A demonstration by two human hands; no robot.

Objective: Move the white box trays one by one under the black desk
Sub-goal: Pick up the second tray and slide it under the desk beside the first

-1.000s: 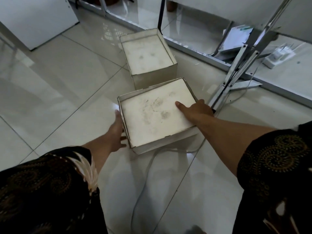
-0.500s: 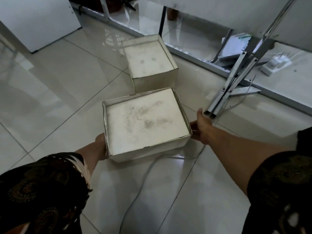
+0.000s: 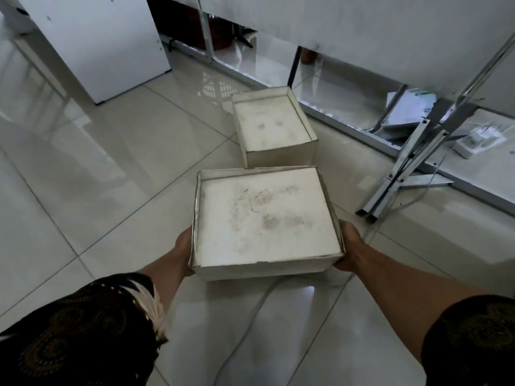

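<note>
Glossy pale floor tiles [image 3: 106, 168] everywhere, thin grout lines running on the diagonal, soft reflections smeared across them. Light is dim and cool, with one small bright glint low centre. Top left, a white cabinet [image 3: 92, 43] stands on the floor. Along the top right, a white panel [image 3: 376, 32] hangs above a metal rail [image 3: 348, 126], with slim legs dropping to it. On the right, a folded metal stand [image 3: 404, 168] leans at an angle, feet on the tiles. A pale cable [image 3: 250, 316] snakes across the floor at the bottom. Behind the rail, papers [image 3: 409, 110] and a white power strip [image 3: 479, 140].
</note>
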